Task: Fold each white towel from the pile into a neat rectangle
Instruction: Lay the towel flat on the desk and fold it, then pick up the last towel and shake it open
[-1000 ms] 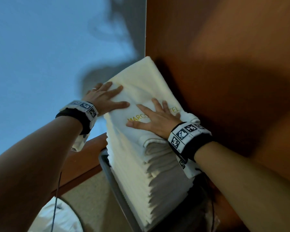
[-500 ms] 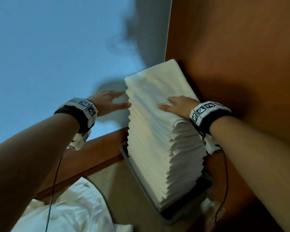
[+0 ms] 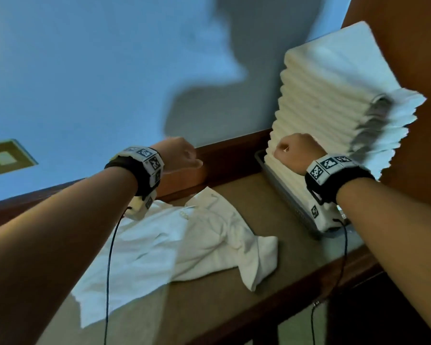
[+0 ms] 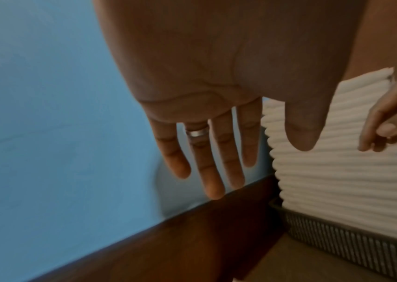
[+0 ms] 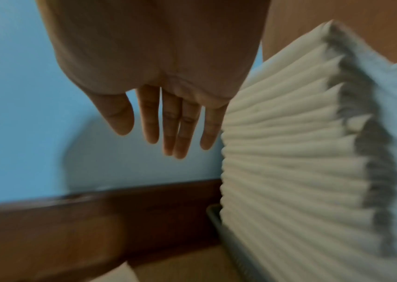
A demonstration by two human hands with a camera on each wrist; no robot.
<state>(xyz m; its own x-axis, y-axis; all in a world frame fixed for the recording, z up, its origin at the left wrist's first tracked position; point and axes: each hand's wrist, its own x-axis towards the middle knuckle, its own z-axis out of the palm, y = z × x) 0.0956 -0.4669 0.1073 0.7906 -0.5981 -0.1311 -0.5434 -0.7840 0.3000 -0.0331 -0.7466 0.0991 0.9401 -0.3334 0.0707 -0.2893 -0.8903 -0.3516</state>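
1. Head view: left hand [image 3: 182, 155] and right hand [image 3: 296, 155] mid-frame, fingers relaxed, holding nothing.
2. Folded towel stack [image 3: 334, 100] in tray [image 3: 281, 195], upper right.
3. Unfolded towel [image 3: 174, 245] spread on table [image 3: 209, 307], lower centre.

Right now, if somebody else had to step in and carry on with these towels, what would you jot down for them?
Left hand: open, fingers straight, holding nothing, in the air in front of the blue wall.
Right hand: open, holding nothing, just beside the stack of folded towels, not touching it as far as the views show.
The stack stands tall in the grey basket against the wooden panel.
One unfolded white towel lies crumpled on the counter, left of the basket.
Done: the stacked towels are folded.
Left: fold the crumpled towel; any more are out of view.
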